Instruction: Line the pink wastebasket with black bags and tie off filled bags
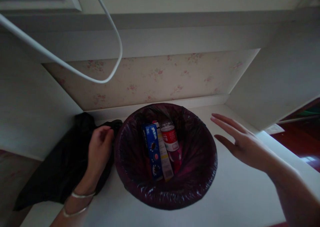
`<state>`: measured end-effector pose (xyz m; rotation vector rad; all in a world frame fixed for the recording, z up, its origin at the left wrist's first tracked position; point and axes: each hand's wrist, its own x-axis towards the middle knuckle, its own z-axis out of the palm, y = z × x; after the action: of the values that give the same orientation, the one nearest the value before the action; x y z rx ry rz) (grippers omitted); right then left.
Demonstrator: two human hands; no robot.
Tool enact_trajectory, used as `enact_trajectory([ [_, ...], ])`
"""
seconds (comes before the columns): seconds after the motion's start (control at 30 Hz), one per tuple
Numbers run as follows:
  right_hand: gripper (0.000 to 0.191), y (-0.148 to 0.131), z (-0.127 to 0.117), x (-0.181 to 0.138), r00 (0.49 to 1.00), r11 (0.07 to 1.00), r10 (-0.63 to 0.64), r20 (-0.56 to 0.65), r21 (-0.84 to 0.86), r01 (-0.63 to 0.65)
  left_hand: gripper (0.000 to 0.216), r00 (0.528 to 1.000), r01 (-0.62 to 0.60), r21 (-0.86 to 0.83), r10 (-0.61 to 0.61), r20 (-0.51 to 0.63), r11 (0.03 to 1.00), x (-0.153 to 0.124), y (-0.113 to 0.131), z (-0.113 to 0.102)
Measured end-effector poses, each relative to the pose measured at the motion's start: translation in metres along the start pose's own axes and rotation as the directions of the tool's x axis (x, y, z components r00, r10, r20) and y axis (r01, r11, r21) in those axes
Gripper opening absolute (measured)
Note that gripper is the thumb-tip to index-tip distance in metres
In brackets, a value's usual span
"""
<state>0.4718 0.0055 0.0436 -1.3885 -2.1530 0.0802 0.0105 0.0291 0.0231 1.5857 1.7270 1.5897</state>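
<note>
A round bin [205,187] lined with a dark purple plastic bag stands on a white surface. Inside it lie a blue cookie box [153,150], a narrow pale carton [165,160] and a plastic bottle [170,138] with a red and white label. To the left of the bin, my left hand [101,147] has its fingers curled closed against a black plastic bag [60,163]; whether it grips the bag is hidden. My right hand [235,137] hovers at the bin's right side, fingers stretched out, holding nothing and apart from the rim.
A white cable [115,30] hangs in a loop at the upper left. Behind the bin is a wall with floral wallpaper [155,74], under a white shelf edge [187,5]. White side panels [280,67] flank the white surface [240,193]. Reddish floor shows at far right.
</note>
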Motion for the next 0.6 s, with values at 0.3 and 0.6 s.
enact_trajectory([
  [0.3,0.043,-0.044,0.055,-0.03,0.951,0.752,0.284,0.125,0.587,-0.301,0.036,0.498,-0.803,-0.034,0.702,0.509,0.594,-0.082,0.074,-0.028],
  [0.6,0.023,-0.059,0.075,-0.035,0.902,0.804,0.386,-0.193,0.55,-0.226,0.038,0.483,-0.848,0.043,0.737,0.472,0.528,-0.083,0.084,-0.008],
])
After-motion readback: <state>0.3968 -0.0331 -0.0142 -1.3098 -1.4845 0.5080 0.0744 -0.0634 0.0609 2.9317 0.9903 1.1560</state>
